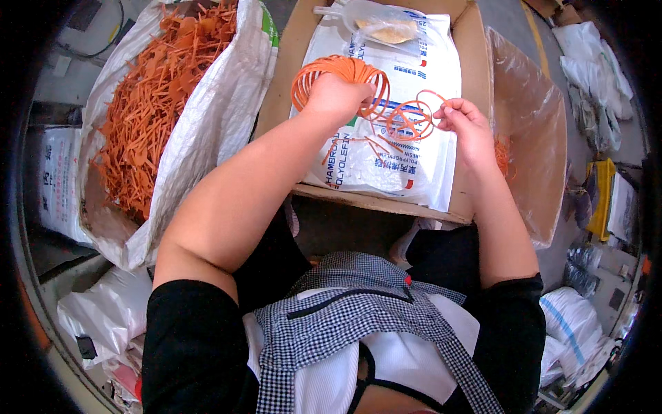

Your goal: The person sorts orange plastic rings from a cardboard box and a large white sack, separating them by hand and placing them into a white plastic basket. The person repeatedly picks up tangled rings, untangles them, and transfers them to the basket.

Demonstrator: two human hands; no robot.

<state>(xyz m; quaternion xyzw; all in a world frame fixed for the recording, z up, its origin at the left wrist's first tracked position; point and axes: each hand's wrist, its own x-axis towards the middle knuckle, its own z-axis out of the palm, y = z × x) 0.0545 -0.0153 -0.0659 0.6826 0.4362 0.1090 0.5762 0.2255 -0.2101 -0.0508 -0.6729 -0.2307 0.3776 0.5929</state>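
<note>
My left hand (336, 95) is curled through a thick bundle of thin orange plastic rings (351, 66), which arch over its back and hang beyond its fingers. To the right, my right hand (465, 124) pinches the edge of a few loose orange rings (408, 123) between thumb and fingertips. These loops lie tangled between the two hands, over a white printed resin sack (434, 176). Several short orange plastic offcuts (375, 145) are on the sack below my left hand. The sack rests on a cardboard box (357, 199) in front of my knees.
At left stands a white woven sack (227, 103) full of orange plastic sprue pieces (150, 124). A clear plastic scoop-like container (385, 26) lies at the sack's far end. Right of the box is a lined carton (538, 171) with orange rings inside. A yellow crate (600, 199) sits farther right.
</note>
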